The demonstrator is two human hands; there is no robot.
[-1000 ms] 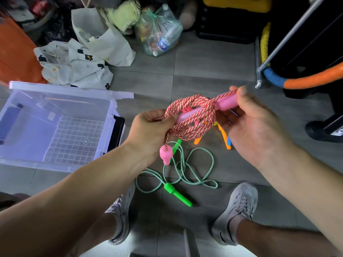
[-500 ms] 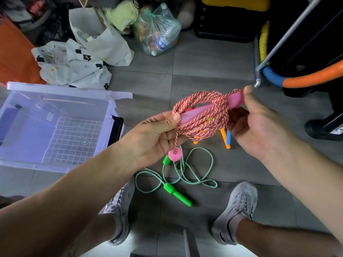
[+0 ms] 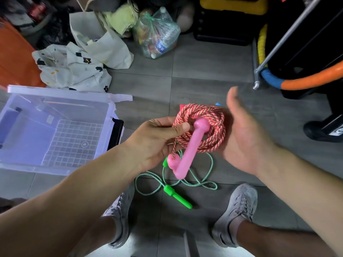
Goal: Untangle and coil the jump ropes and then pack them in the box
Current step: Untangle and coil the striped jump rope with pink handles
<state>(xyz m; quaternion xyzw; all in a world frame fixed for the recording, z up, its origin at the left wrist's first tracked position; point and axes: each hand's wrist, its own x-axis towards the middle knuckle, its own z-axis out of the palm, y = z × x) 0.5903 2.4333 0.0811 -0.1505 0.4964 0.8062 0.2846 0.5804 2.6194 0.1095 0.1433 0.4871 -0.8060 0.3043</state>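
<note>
My left hand [image 3: 156,140] pinches a coiled red-and-white jump rope [image 3: 209,127] at its left side. A pink handle [image 3: 189,151] pokes through the coil and hangs down; a second pink handle dangles beside its lower end. My right hand [image 3: 243,138] is spread flat just right of the coil, blurred, and holds nothing. On the floor below lies a loose green-and-white jump rope [image 3: 202,180] with green handles [image 3: 176,196]. The clear plastic box [image 3: 55,160] stands open at the left with nothing inside.
A blue handle tip [image 3: 218,104] peeks out behind the coil. Cloth bags [image 3: 78,69] and a plastic bag of bottles [image 3: 157,34] lie at the back. An orange-and-blue hoop [image 3: 304,80] and a metal pole [image 3: 289,34] stand at the right. My shoes [image 3: 237,210] flank the green rope.
My right hand has let go of the pink handle and pulled away, fingers spread. The handle has swung down through the coil, which my left hand alone now holds.
</note>
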